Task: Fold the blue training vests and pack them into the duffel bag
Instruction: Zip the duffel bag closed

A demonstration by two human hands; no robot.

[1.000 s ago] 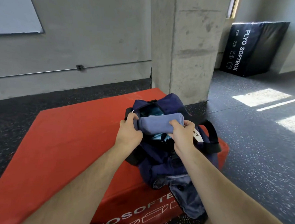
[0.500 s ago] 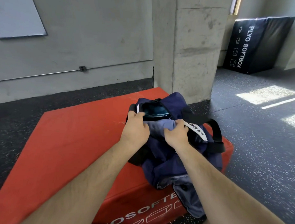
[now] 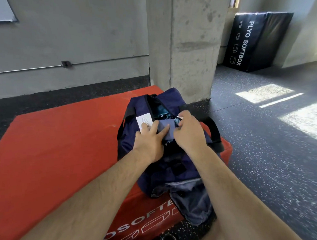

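A navy duffel bag (image 3: pixel 131 141) lies unzipped on a red foam mat (image 3: pixel 64 151). A folded light-blue vest (image 3: pixel 165 127) sits in the bag's mouth, on top of teal fabric (image 3: pixel 162 111) inside. My left hand (image 3: pixel 149 140) presses on the vest's left part with straight, spread fingers. My right hand (image 3: pixel 189 133) has curled fingers and grips the vest's right end at the bag's rim. Its fingertips hide where exactly they hold.
A white label (image 3: pixel 144 120) shows on the bag's left flap. Grey-blue fabric (image 3: pixel 194 203) hangs over the mat's front edge below the bag. A concrete pillar (image 3: pixel 187 46) stands right behind the mat. A black soft box (image 3: pixel 256 41) leans at the far right.
The vest went from held above the bag down into its mouth. My left hand let go of it and now lies flat on it. The white label came into view.
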